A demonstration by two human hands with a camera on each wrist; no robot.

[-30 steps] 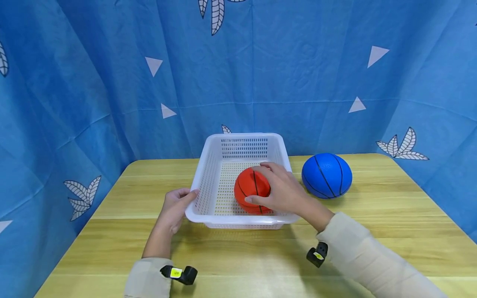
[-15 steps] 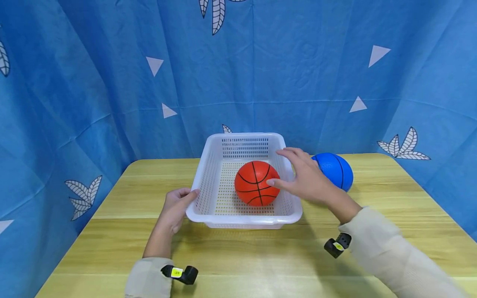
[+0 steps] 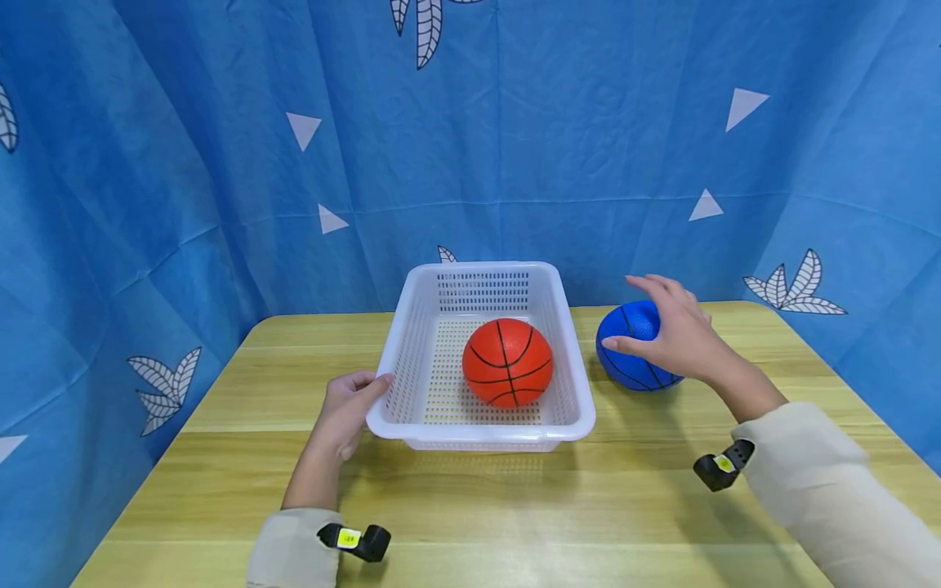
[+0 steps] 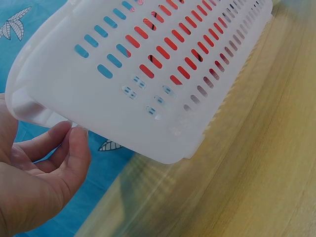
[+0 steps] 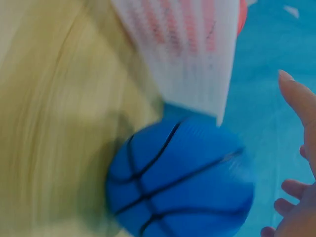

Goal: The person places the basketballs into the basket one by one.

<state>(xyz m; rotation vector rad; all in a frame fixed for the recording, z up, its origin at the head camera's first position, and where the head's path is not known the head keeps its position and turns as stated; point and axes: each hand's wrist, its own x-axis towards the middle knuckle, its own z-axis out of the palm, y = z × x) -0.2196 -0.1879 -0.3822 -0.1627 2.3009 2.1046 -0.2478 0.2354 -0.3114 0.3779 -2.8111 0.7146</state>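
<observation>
The worktop (image 3: 456,523) carries a white basket (image 3: 481,433) near its far edge, the red ball (image 3: 507,363) inside. Toward the far right corner, the blue ball (image 3: 634,371) could roll off if nudged by the right hand (image 3: 680,335), spread and holding nothing. The left hand (image 3: 353,408) pinches the basket's rim. The left wrist's yellow tag (image 3: 349,538) is illegible.

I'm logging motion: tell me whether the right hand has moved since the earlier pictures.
Yes: in the head view, the right hand has moved rightward, from over the basket toward the blue ball.
</observation>
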